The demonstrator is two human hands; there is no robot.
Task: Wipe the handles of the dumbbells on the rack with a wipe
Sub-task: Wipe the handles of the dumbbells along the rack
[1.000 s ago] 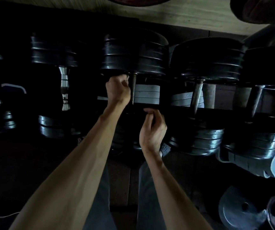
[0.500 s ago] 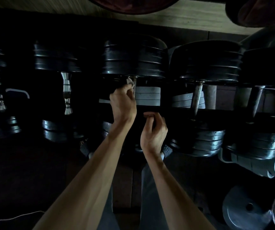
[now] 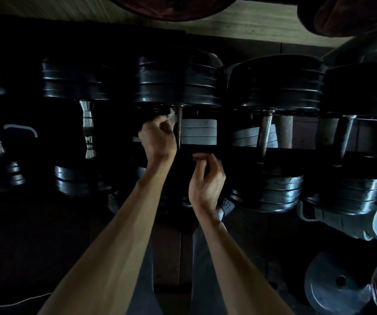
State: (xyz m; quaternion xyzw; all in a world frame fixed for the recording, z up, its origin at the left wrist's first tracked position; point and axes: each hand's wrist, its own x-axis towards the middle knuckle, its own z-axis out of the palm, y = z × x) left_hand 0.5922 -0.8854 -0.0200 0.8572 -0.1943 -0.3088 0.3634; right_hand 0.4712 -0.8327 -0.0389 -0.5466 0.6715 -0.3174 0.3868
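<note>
Left hand (image 3: 158, 139) slid down handle (image 3: 179, 128) from plates; wipe (image 3: 172, 115) now peeking above fingers (image 3: 163, 123).

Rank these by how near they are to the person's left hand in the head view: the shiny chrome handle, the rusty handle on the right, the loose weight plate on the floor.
From the left hand:
1. Shiny chrome handle, to its left.
2. Rusty handle, to its right, somewhat farther.
3. Loose weight plate, bottom right on the floor.
</note>
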